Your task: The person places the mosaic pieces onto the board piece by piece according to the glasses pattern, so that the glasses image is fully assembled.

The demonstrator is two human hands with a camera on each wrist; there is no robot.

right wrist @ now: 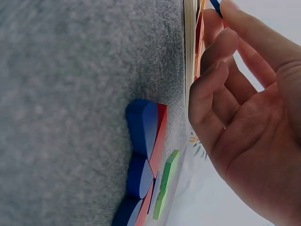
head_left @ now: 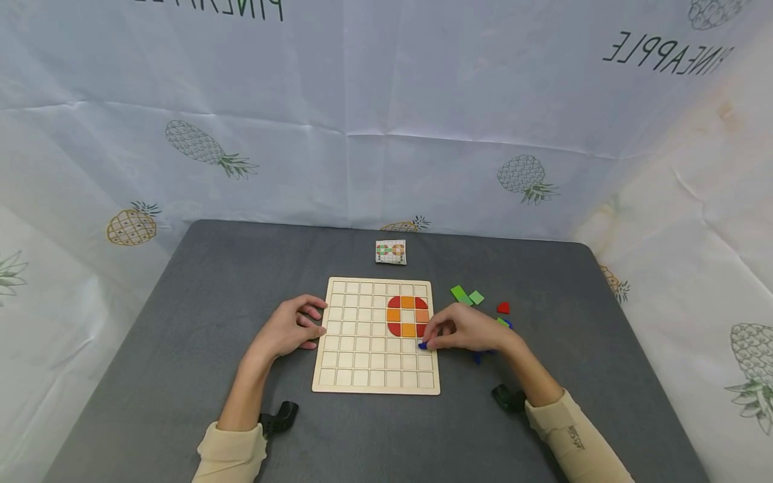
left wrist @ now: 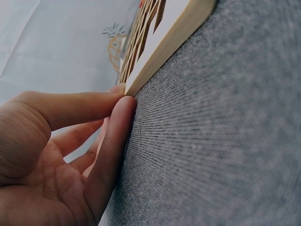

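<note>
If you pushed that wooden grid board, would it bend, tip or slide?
The board is probably stiff, as its edge looks thick and straight. Lying flat and wide, it would likely slide rather than tip. The table looks fabric-like, so it might drag a little.

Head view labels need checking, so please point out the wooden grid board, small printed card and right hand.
Wooden grid board (head_left: 349,343), head view, on bare squares, picture left.
Small printed card (head_left: 390,252), head view, middle of its printed side.
Right hand (head_left: 466,327), head view, middle of the hand.
</note>
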